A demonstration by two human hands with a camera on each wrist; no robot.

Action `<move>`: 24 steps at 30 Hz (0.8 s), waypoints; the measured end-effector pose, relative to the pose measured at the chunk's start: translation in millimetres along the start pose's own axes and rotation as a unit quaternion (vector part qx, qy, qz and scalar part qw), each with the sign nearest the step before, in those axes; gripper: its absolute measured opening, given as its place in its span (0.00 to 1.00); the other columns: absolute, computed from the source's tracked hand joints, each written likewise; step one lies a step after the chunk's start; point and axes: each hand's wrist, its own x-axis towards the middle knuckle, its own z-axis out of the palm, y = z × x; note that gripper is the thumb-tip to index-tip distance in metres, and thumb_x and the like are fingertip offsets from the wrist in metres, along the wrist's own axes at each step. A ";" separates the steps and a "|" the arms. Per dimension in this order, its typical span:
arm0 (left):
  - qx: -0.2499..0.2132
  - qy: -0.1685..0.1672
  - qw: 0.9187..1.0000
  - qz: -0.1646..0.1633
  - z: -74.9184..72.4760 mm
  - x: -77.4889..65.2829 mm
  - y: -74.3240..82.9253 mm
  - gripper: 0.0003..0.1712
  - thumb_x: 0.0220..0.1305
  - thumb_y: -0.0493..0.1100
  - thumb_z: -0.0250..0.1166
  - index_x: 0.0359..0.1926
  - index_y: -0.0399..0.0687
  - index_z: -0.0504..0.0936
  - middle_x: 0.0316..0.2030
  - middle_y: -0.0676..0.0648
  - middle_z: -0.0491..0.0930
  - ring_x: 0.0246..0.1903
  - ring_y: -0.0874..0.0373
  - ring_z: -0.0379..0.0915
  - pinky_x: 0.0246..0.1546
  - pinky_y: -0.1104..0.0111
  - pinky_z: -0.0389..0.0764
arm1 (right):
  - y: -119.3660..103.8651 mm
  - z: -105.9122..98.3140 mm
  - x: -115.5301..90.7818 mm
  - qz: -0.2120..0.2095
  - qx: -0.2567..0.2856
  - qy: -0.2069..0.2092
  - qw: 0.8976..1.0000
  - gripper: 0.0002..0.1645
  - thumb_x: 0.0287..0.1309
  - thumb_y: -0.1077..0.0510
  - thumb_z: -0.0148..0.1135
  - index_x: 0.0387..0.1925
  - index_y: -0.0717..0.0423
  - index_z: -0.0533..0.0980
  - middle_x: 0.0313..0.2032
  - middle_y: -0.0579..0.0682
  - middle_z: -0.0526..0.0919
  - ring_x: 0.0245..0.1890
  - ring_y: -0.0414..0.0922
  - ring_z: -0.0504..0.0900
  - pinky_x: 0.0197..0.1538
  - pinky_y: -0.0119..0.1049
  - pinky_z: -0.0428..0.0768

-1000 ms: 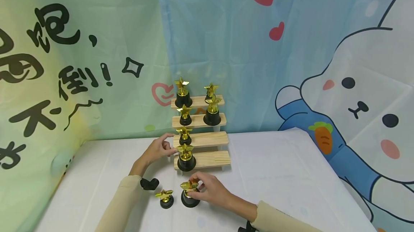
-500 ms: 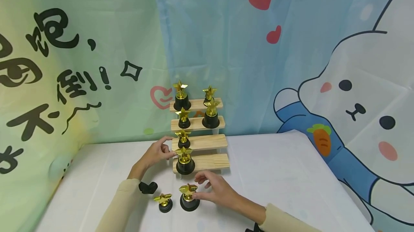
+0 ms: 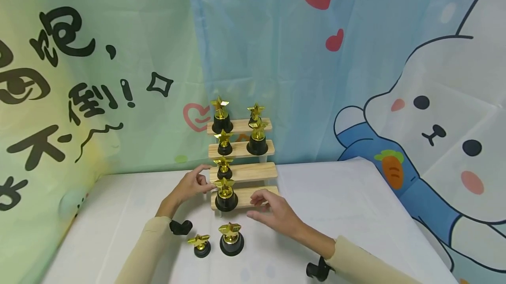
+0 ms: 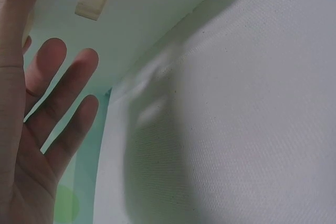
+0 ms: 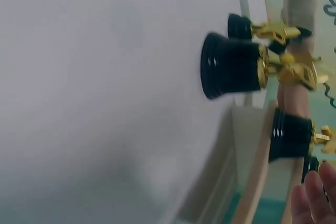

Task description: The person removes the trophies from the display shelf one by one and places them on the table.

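Note:
A four-step wooden shelf (image 3: 253, 170) stands at the back of the white table and carries several gold-star trophies on black bases. On its lowest step stands a large trophy (image 3: 226, 195), also visible as a trophy (image 5: 291, 135) in the right wrist view. My left hand (image 3: 207, 177) rests at the shelf's left end, fingers straight and spread (image 4: 58, 98). Holding nothing, my right hand (image 3: 258, 205) hovers relaxed in front of the lowest step. A large trophy (image 3: 231, 239) (image 5: 233, 72) and a small trophy (image 3: 201, 245) (image 5: 247, 26) stand free on the table.
Printed cloth backdrops hang right behind the shelf and along the left side. The white tablecloth (image 3: 336, 213) stretches to the right of the shelf. Black wrist mounts (image 3: 181, 227) (image 3: 316, 271) sit on both beige sleeves.
My right hand let go of the large trophy on the table and moved up and right to the lowest step. The left hand has stayed at the shelf's left end.

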 end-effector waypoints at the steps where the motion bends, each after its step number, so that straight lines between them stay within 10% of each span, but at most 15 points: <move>1: 0.001 0.000 1.000 0.000 0.0 0.1 -0.3 0.32 0.55 0.43 0.67 0.60 0.48 0.66 0.19 0.39 0.76 0.15 0.65 0.63 0.20 0.73 0.66 | 0.7 -2.6 1.8 0.002 -0.005 0.007 1.000 0.21 0.54 0.45 0.63 0.45 0.49 0.72 0.40 0.48 0.81 0.40 0.42 0.80 0.40 0.38 0.79; 24: 0.005 0.002 1.000 -0.003 -0.1 0.6 -2.6 0.31 0.55 0.41 0.67 0.60 0.47 0.66 0.17 0.43 0.75 0.14 0.66 0.61 0.19 0.73 0.65 | 20.6 -43.7 43.2 0.033 -0.110 0.139 0.984 0.18 0.55 0.52 0.62 0.45 0.59 0.75 0.42 0.53 0.79 0.42 0.48 0.77 0.39 0.39 0.77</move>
